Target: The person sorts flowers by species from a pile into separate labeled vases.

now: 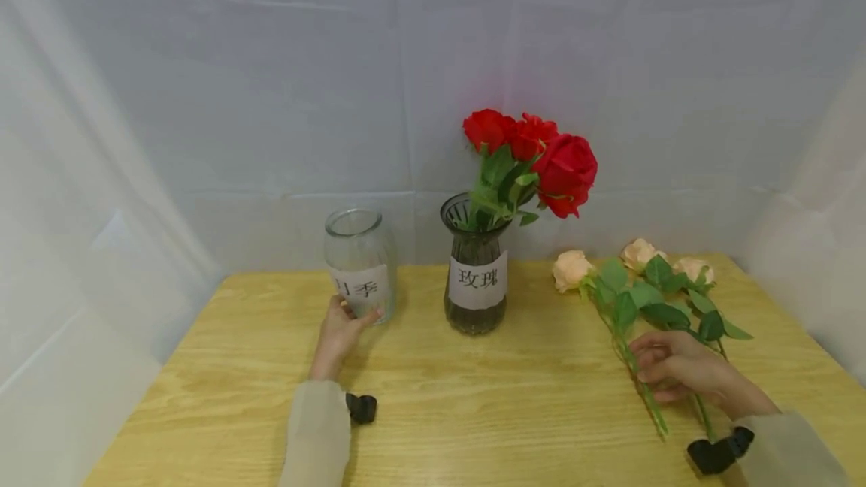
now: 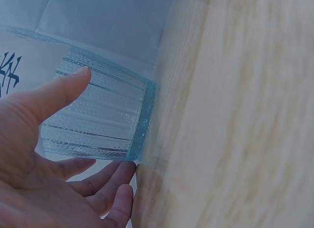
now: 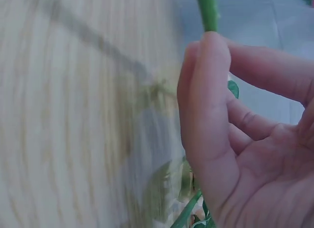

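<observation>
Head view: left of the dark vase (image 1: 476, 248), the clear jar (image 1: 355, 252) is cupped low by the left hand (image 1: 341, 337), its thumb and fingers spread about as wide as the glass and curled around it. A mild, steady hold seems best here, with the base kept flat and the rim left free of fingers. In the dark vase, red flowers (image 1: 567, 171) are leaned rightward, so that side is best passed wide. Far right of the dark vase, peach flowers (image 1: 571, 270) are laid on the table (image 1: 419, 412), and a green stem (image 1: 654, 408) among them is pinched between thumb and fingertips by the right hand (image 1: 686, 370), the gap closed down to the stem's thickness. A second stem (image 1: 704, 415) is crossed by that hand; it would be wise for the leaves (image 1: 666, 314) to be eased apart before any lift. Edges now: behind the dark vase, the table's far edge is met by white cloth (image 1: 271, 134), so little room is offered there. More open room is found in front of the dark vase, between the two hands.
</observation>
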`<state>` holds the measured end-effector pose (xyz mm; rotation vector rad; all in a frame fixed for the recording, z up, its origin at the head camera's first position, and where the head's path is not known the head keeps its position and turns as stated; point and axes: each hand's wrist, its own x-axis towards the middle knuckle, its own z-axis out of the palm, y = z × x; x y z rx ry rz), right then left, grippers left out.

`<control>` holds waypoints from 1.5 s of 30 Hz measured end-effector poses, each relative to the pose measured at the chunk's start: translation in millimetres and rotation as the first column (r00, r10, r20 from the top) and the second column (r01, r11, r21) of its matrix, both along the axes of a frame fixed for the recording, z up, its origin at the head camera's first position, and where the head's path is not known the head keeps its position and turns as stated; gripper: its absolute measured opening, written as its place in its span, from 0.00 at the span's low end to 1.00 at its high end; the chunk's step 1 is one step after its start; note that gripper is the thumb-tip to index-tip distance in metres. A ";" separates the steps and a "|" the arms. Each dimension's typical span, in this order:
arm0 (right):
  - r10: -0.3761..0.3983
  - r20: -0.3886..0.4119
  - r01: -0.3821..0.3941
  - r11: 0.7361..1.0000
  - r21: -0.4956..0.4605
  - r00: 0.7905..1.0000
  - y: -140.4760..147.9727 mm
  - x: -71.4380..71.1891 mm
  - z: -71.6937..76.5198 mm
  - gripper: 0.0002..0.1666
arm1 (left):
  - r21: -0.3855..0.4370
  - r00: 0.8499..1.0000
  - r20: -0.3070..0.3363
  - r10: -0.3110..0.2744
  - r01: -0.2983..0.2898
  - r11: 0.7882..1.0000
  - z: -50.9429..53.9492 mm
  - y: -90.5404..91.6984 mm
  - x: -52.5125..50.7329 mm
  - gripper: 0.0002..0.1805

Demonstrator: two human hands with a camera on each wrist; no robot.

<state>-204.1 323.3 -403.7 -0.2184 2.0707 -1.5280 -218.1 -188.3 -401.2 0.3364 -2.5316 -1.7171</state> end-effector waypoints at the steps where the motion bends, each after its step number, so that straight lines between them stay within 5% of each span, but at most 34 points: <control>1: -0.001 0.000 0.001 1.000 -0.017 1.000 0.4 0.5 -0.2 0.29 | -0.002 1.000 0.000 0.002 -0.002 1.000 -0.2 -0.3 0.3 0.45; 12: -0.065 0.007 0.065 0.985 -0.163 0.998 3.4 2.1 -5.0 0.31 | -0.002 1.000 -0.013 0.002 -0.002 1.000 0.2 -0.6 -0.6 0.45; 21: -0.220 -0.033 0.213 0.967 -0.143 0.975 -5.9 3.5 -0.2 0.29 | 0.010 1.000 -0.024 0.007 -0.007 1.000 -1.9 1.7 -3.1 0.44; 27: -0.311 -0.003 0.298 0.913 -0.277 0.950 -12.6 2.5 1.5 0.08 | 0.022 1.000 -0.019 0.003 -0.003 1.000 -0.9 2.3 -4.1 0.45; 36: -0.370 0.003 0.338 0.844 -0.417 0.929 -21.0 8.0 2.2 0.10 | 0.029 1.000 -0.006 0.004 -0.004 1.000 -0.7 0.8 -1.3 0.45; 45: -0.490 0.113 0.480 0.734 -0.481 0.864 -38.2 18.2 7.4 0.04 | 0.013 1.000 -0.001 0.000 0.000 1.000 -0.3 -0.2 -0.4 0.45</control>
